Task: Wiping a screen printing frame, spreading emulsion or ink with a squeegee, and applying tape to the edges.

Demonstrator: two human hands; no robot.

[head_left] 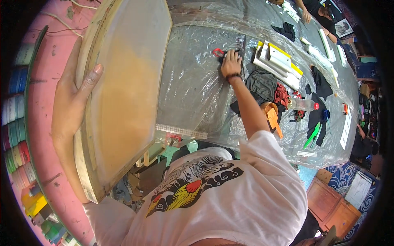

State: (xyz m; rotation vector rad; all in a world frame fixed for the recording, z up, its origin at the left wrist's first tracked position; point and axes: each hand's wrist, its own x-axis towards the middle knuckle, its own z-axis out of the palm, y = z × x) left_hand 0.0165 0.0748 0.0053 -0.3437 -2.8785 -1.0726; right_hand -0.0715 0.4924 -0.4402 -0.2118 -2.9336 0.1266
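Firmly held the wooden-framed screen (127,98) at the left of the plastic-covered worktop (193,82), its left rail clamped in the left hand (74,94), thumb in front, other fingers mostly hidden behind. Judged it light but unwieldy, stiff in the wood, fragile in the mesh; best taken by both rails. Farther out, rested the right hand (232,63), fingers bent, beside a red piece (218,52); could not tell any grip.

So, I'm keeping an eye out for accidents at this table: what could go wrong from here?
Only the left hand is on the large wooden frame, so it could slip or tip. The right hand is over creased clear plastic; it might snag that and drag the crumpled grey cloth nearby.
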